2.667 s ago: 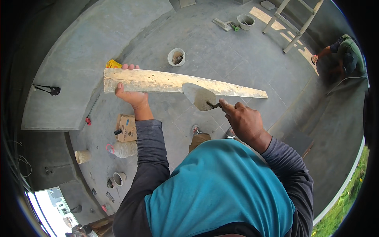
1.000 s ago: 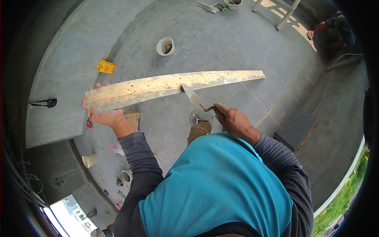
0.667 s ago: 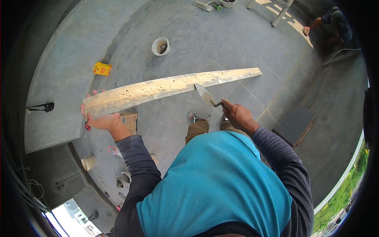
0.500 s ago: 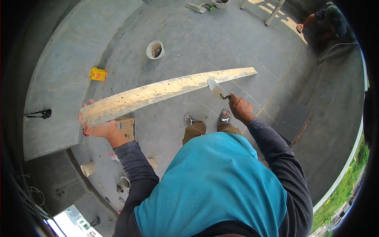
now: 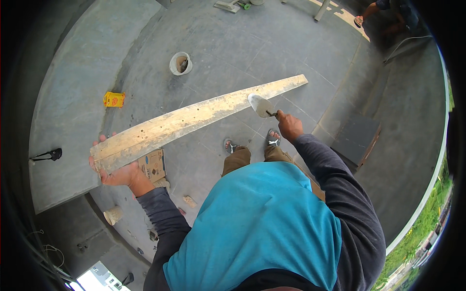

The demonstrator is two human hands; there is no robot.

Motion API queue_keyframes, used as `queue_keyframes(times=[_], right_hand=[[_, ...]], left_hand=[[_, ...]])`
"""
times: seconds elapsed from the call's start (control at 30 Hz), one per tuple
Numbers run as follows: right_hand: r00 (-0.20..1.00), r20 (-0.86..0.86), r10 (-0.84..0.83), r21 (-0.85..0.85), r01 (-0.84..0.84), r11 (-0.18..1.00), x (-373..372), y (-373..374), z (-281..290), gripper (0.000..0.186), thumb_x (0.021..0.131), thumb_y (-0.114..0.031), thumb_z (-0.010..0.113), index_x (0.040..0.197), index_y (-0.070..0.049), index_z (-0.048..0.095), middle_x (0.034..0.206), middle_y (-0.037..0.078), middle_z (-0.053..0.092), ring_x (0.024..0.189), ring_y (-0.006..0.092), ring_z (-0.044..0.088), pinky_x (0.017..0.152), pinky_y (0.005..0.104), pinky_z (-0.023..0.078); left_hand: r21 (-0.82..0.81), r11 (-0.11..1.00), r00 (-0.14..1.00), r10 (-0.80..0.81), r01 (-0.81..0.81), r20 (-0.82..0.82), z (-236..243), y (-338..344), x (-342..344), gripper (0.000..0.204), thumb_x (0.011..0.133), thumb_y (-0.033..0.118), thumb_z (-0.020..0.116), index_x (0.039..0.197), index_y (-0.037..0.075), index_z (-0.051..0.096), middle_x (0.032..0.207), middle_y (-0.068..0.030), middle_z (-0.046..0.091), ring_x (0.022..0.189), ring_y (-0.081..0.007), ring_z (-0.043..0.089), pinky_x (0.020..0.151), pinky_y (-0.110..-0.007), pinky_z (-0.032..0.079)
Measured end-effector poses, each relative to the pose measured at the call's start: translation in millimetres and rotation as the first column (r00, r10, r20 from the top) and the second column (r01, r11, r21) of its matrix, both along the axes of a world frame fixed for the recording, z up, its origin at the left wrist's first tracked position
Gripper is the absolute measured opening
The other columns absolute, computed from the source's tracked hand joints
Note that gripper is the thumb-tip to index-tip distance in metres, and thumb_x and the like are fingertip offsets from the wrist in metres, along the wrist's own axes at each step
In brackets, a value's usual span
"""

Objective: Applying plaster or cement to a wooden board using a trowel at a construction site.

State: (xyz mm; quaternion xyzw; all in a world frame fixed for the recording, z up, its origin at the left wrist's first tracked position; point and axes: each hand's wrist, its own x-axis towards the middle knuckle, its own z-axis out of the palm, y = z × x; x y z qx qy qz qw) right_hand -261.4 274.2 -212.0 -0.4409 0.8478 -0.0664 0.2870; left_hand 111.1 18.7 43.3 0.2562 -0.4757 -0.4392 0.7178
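Observation:
A long wooden plank [image 5: 189, 117], worn and smeared with grey, slants across in front of me, its far end up to the right. My left hand [image 5: 116, 167] grips its near left end, with fingertips showing past the upper edge and the thumb side below. In my right hand [image 5: 290, 127] is the handle of a trowel [image 5: 263, 106]. The trowel's pointed metal blade lies against the plank's lower edge, right of the middle. Most of the handle is hidden by my fingers.
A white bucket [image 5: 181, 63] with a tool inside stands on the tiled floor beyond the plank. A yellow packet [image 5: 114, 99] sits near the grey ledge [image 5: 73, 111] at left. A cardboard box [image 5: 152, 166] is below the plank. Another person's leg [image 5: 370, 10] shows at top right.
The plank's left end has shifted left and down a little. My right hand and the trowel have moved slightly left and up, the blade staying at the plank's edge. The view has shifted too.

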Motion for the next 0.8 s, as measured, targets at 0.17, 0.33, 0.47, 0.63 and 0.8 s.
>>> queue_keyframes(times=[0.17, 0.33, 0.47, 0.63, 0.8], right_hand=[[0.996, -0.026, -0.087, -0.029, 0.086, 0.996, -17, 1, -33, 0.017, 0.096, -0.016, 0.046, 0.107, -0.008, 0.055, 0.089, 0.021, 0.069, 0.084, 0.039, 0.069, 0.07, 0.0491, 0.054], [0.996, -0.041, -0.077, 0.003, 0.077, 0.997, -12, 6, -29, 0.016, 0.097, -0.017, 0.046, 0.108, -0.008, 0.055, 0.09, 0.022, 0.069, 0.083, 0.0406, 0.068, 0.069, 0.0494, 0.054], [0.993, -0.016, -0.119, -0.038, 0.118, 0.992, -16, 16, -47, 0.016, 0.096, -0.016, 0.046, 0.108, -0.009, 0.054, 0.09, 0.022, 0.069, 0.082, 0.041, 0.068, 0.068, 0.0497, 0.053], [0.992, -0.011, -0.127, -0.008, 0.127, 0.992, -8, 7, -33, 0.015, 0.095, -0.014, 0.047, 0.106, -0.009, 0.054, 0.09, 0.022, 0.069, 0.083, 0.0402, 0.068, 0.069, 0.0488, 0.053], [0.98, 0.003, -0.198, -0.071, 0.198, 0.978, -14, 16, -63, 0.02, 0.093, -0.013, 0.047, 0.112, -0.01, 0.054, 0.089, 0.021, 0.069, 0.084, 0.0405, 0.068, 0.069, 0.0493, 0.053]], left_hand=[[-0.002, 0.998, 0.998, -0.066, 0.066, -0.021, 3, -1, -7, 0.059, 0.076, 0.045, 0.058, 0.128, 0.018, 0.052, 0.136, -0.013, 0.051, 0.126, -0.0409, 0.05, 0.102, -0.068, 0.04], [0.023, 1.0, 1.0, 0.007, -0.007, -0.012, 6, 4, -11, 0.058, 0.076, 0.044, 0.058, 0.127, 0.018, 0.053, 0.137, -0.0138, 0.05, 0.125, -0.0414, 0.05, 0.102, -0.068, 0.04], [0.009, 1.0, 1.0, -0.018, 0.018, 0.016, 8, 3, -10, 0.059, 0.076, 0.046, 0.057, 0.128, 0.018, 0.051, 0.137, -0.0145, 0.049, 0.124, -0.0424, 0.05, 0.102, -0.069, 0.039], [-0.028, 1.0, 0.999, 0.013, -0.012, 0.038, 11, 7, -19, 0.054, 0.079, 0.044, 0.051, 0.124, 0.015, 0.053, 0.134, -0.0175, 0.05, 0.124, -0.0444, 0.05, 0.101, -0.072, 0.038], [-0.032, 0.999, 0.997, 0.01, -0.008, 0.075, 16, 7, -21, 0.055, 0.079, 0.045, 0.05, 0.126, 0.016, 0.051, 0.134, -0.0173, 0.049, 0.123, -0.0444, 0.051, 0.101, -0.073, 0.038]])
